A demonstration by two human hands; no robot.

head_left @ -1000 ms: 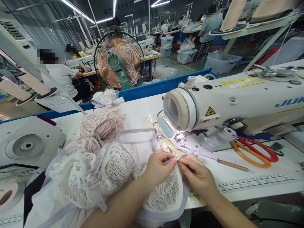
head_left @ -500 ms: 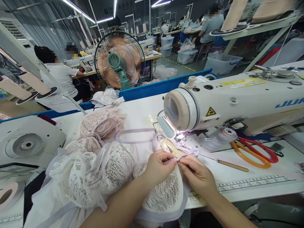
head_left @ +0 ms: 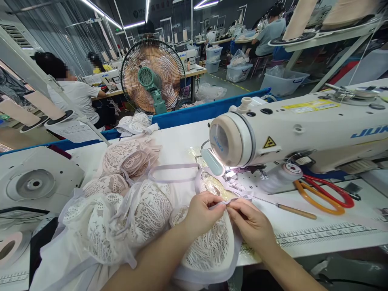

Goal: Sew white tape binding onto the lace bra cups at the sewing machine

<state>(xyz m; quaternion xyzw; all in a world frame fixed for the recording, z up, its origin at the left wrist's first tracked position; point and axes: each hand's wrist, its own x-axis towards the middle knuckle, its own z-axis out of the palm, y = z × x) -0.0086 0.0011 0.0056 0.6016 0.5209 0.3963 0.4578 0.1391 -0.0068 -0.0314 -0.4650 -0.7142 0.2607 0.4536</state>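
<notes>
My left hand [head_left: 204, 210] and my right hand [head_left: 250, 216] meet in front of the sewing machine [head_left: 291, 129], each pinching the pale lilac edging of a white lace bra [head_left: 209, 250]. Their fingertips almost touch, and the short piece of edging between them is partly covered by the fingers. One lace cup of this bra lies below my hands on the table edge, its padded border facing me. A lilac strip [head_left: 174, 166] loops left from near the needle area. More white lace bras [head_left: 148, 206] are heaped beside my left forearm.
To the right lie a wooden-handled awl [head_left: 297, 211], scissors with orange and red handles [head_left: 321, 198] and a thread spool [head_left: 283, 176]. A printed ruler [head_left: 327, 233] runs along the front edge. Behind the table stand a fan [head_left: 153, 76] and seated people at other machines.
My hands keep the same pinch at nearly the same spot. The bra and the tools look unmoved. At the back left, a seated person has shifted slightly left.
</notes>
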